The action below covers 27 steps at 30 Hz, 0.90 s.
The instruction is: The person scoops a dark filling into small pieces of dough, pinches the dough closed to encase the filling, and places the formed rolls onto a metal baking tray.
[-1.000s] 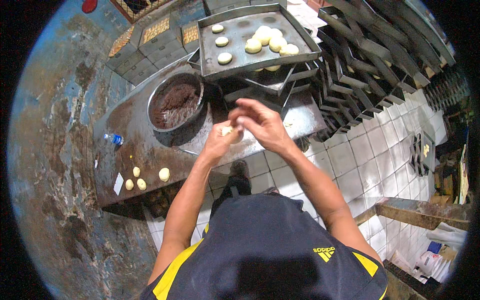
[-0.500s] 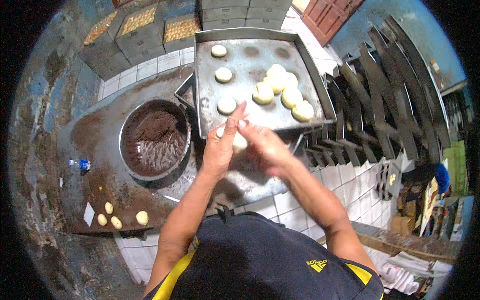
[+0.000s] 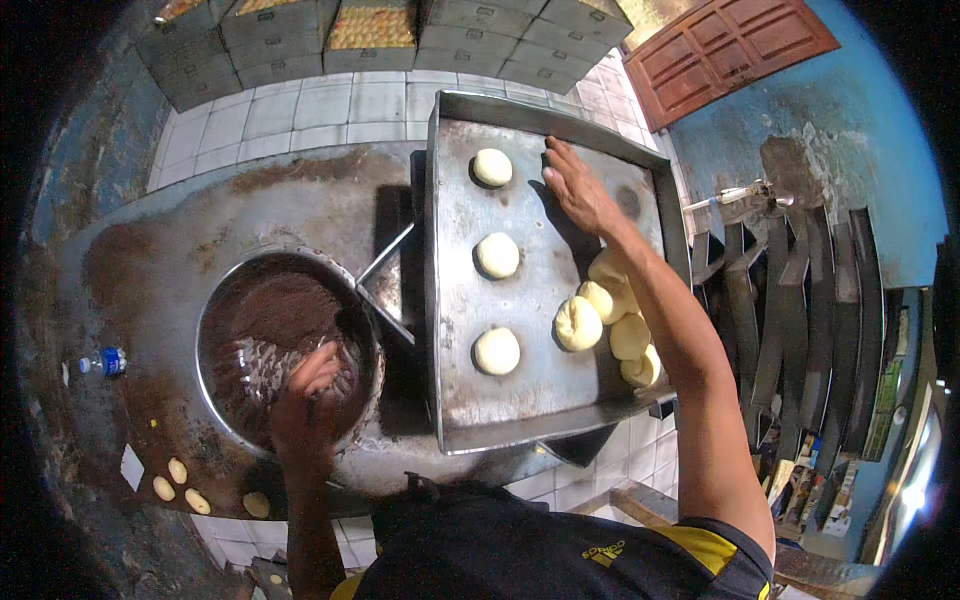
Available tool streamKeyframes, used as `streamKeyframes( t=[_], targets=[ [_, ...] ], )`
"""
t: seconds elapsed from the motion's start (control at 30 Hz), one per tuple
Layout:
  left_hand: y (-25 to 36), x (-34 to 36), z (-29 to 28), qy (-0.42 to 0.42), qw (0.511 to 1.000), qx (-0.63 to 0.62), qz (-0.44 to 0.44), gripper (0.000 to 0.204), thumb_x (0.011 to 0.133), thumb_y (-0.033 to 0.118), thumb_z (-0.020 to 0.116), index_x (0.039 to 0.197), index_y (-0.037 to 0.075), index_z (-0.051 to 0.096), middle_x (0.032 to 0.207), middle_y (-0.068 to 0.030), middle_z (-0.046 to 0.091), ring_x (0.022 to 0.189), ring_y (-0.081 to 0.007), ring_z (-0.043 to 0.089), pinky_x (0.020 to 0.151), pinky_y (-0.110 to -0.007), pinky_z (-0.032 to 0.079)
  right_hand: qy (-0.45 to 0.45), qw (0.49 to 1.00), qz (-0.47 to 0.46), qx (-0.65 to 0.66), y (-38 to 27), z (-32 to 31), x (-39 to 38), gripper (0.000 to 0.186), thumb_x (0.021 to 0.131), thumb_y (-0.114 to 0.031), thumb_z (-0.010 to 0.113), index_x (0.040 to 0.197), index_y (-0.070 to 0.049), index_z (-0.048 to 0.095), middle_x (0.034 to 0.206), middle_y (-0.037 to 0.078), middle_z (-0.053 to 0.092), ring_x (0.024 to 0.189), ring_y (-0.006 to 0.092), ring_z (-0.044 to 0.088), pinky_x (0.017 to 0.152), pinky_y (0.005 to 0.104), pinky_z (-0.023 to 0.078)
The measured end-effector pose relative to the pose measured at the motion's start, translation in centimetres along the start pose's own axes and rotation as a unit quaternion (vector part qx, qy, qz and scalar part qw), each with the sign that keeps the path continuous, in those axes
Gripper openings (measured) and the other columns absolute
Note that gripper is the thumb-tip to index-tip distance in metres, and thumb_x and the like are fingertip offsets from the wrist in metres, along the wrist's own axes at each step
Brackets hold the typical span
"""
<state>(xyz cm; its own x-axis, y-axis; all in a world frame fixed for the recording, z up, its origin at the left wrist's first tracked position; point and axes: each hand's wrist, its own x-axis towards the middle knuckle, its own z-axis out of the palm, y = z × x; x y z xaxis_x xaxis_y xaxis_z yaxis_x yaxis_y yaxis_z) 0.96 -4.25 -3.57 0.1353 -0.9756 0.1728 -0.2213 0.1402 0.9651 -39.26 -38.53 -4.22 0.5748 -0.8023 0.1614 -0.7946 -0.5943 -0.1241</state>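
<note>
My left hand [image 3: 312, 375] is down inside a round metal bowl [image 3: 207, 375] with dark brown crumbly filling [image 3: 275, 300]. Its fingers are bent together by the scraped part of the bowl; whatever they hold is hidden. Over the far part of a square metal baking tray [image 3: 535, 415], my right hand [image 3: 578, 188] lies palm down with fingers stretched out. I cannot see what is beneath its palm. Left of that hand, three smooth pale dough balls [image 3: 497, 255] stand in a column. Several rougher dough pieces [image 3: 580, 323] cluster under my right forearm, which hides part of them.
Several small dough lumps [image 3: 197, 500] and a white card [image 3: 131, 467] lie at the worktable's near left, with a small plastic bottle [image 3: 103, 361] behind. Stacked metal boxes [image 3: 465, 45] line the far side. Dark metal trays [image 3: 790, 330] stand on the right.
My hands, together around dough before, have parted. The left went down into the bowl; the right reached to the tray's far part. The view has shifted, and the dough is no longer seen between them.
</note>
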Motion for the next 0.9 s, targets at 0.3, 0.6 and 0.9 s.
streamKeyframes(
  t=[0.3,0.6,0.9],
  targets=[
    [5.3,4.6,2.1,-0.039,0.999,-0.024,-0.003,0.041,0.092,0.001,0.058,0.133,-0.001,0.060,0.129,-0.0176,0.064,0.111,-0.0250,0.067,0.096,-0.036,0.051,-0.069,0.997,-0.008,-0.030,-1.5,-1.1,1.1,0.069,0.106,-0.053,0.035,0.156,-0.006,0.031,0.164,0.021,0.025,0.150,0.0378,0.026,0.123,0.0459,0.020],
    [9.6,-3.0,0.0,0.033,0.999,-0.022,0.005,0.043,0.091,-0.002,0.056,0.134,-0.001,0.060,0.130,-0.0137,0.063,0.112,-0.0202,0.063,0.100,-0.034,0.048,-0.116,0.886,0.256,0.369,7.5,-13.3,-10.6,0.054,0.098,-0.054,0.060,0.118,-0.005,0.069,0.111,0.008,0.069,0.088,0.0167,0.061,0.082,0.0371,0.051],
    [15.5,-6.8,11.4,-0.079,0.988,-0.120,0.056,0.023,0.098,0.003,0.060,0.119,-0.003,0.067,0.109,-0.0118,0.070,0.094,-0.0172,0.071,0.084,-0.028,0.054,0.035,0.912,0.274,0.303,-3.8,-20.4,-23.3,0.030,0.089,-0.019,0.075,0.110,0.002,0.075,0.091,0.007,0.075,0.080,0.0124,0.067,0.073,0.0292,0.053]
  ],
)
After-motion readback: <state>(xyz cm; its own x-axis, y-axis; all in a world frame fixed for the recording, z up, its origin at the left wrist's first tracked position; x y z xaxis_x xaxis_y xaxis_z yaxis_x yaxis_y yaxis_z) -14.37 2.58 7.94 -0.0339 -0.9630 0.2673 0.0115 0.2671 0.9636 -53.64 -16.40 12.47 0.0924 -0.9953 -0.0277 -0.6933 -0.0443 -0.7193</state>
